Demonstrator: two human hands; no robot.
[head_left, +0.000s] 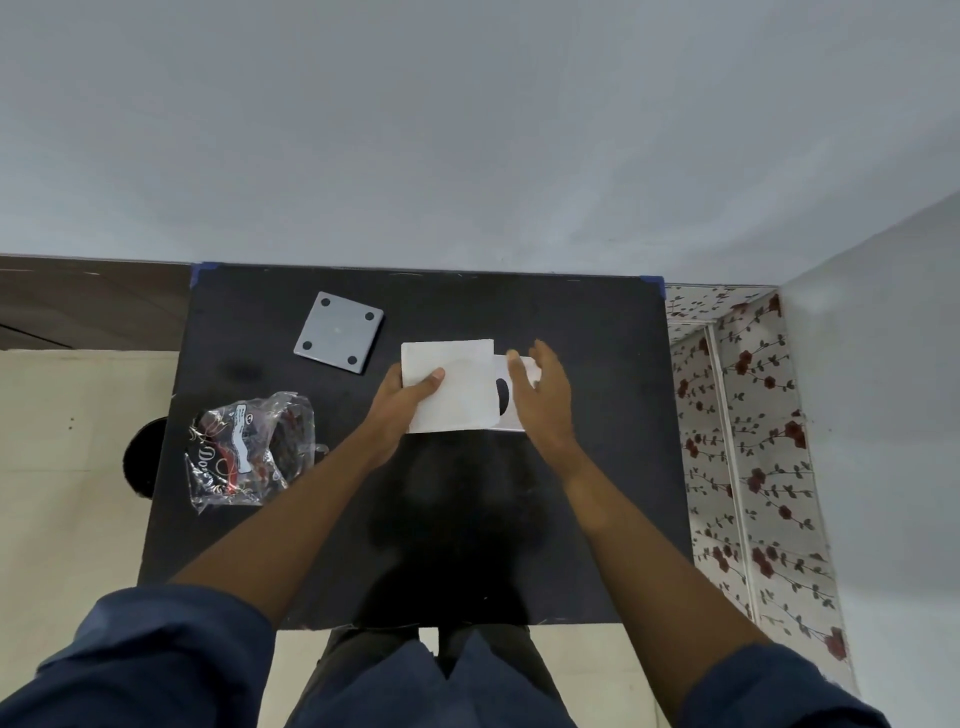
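A white square sleeve (462, 389) lies on the black table (597, 467) near its middle. My left hand (402, 402) grips the sleeve's left edge, thumb on top. A white inner piece with a black mark (503, 397) sticks out of the sleeve's right side. My right hand (543, 395) hovers over that piece with fingers straight and relaxed; whether it touches the piece is unclear.
A grey square plate with dark pads at its corners (338, 332) lies at the back left of the table. A crumpled clear plastic bag with print (249, 449) sits at the left edge. A wall stands behind the table; floral panels (748, 441) are on the right.
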